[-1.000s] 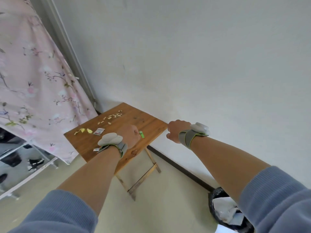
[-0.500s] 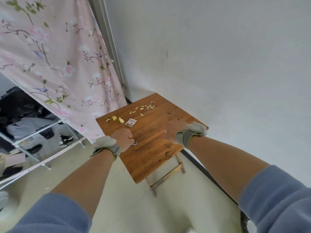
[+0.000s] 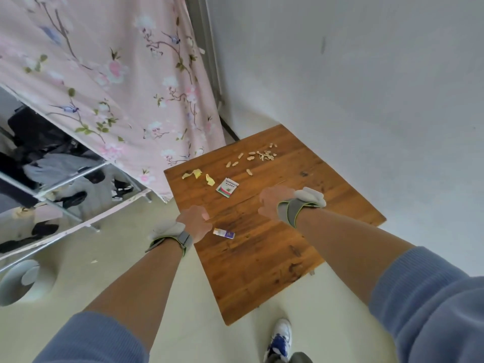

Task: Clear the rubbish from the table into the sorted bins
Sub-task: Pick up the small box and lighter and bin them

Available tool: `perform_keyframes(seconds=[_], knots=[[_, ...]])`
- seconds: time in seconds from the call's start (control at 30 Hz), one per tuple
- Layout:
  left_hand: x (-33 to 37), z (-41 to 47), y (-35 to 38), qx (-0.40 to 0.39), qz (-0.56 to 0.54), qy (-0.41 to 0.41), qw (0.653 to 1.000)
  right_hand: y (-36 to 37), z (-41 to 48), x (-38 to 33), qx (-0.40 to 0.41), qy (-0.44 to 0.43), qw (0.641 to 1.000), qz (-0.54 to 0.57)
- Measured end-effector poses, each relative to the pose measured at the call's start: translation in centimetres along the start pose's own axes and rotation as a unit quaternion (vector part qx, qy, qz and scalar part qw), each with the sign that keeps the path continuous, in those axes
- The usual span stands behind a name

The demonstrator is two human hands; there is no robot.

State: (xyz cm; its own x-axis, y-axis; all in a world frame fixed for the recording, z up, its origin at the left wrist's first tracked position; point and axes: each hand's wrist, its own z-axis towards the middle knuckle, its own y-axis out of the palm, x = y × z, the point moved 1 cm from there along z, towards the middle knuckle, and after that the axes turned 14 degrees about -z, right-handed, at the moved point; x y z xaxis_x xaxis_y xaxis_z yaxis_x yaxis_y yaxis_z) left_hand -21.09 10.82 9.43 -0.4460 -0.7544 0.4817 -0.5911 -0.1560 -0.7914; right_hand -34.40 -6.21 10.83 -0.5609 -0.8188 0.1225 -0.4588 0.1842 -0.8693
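A wooden folding table (image 3: 264,258) stands against the white wall. On it lie peanut shells (image 3: 262,156) at the far side, yellow peel scraps (image 3: 193,174), a white-and-green sachet (image 3: 227,188) and a small white-and-purple packet (image 3: 224,233). My left hand (image 3: 195,222) hovers at the table's left edge with its fingers curled, just left of the small packet and not touching it. My right hand (image 3: 273,203) hangs over the middle of the table as a loose fist, right of the sachet. Nothing shows in either hand. No bin is in view.
A pink floral curtain (image 3: 117,82) hangs left of the table, over a metal rack of dark clothes (image 3: 52,166). A round grey object (image 3: 19,281) sits on the floor at the lower left. My white-and-blue shoe (image 3: 281,336) stands by the table's near corner.
The view has swung left and down, so the black bin at the lower right has left the frame. Both hands now hang over the table, the left beside the small packet.
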Motion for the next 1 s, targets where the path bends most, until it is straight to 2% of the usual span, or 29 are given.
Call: perform_keyframes(seconds=[0.3,0.57,0.7,0.83,1.0], knots=[[-3.2,9.1,1.9,-0.065,0.006,-0.07,0.995,2.6,9.8,1.0,-0.092,0.015,0.996,0.005],[-7.2,20.3,-1.3,-0.037,-0.004,-0.079,0.996,3.9,17.1,-2.1,-0.131,0.063,0.989,0.04],[-8.3,28.0,-2.0,-0.034,-0.052,-0.112,0.992,3.7,20.6,-4.0,-0.174,0.084,0.979,0.058],[-9.1,34.6,-1.5,-0.018,-0.087,-0.127,0.988,5.0,23.7,-5.6,-0.176,0.11,0.974,0.093],[-10.0,40.2,1.1,-0.072,-0.036,-0.13,0.988,8.5,27.4,-8.0,-0.208,0.16,0.954,0.144]])
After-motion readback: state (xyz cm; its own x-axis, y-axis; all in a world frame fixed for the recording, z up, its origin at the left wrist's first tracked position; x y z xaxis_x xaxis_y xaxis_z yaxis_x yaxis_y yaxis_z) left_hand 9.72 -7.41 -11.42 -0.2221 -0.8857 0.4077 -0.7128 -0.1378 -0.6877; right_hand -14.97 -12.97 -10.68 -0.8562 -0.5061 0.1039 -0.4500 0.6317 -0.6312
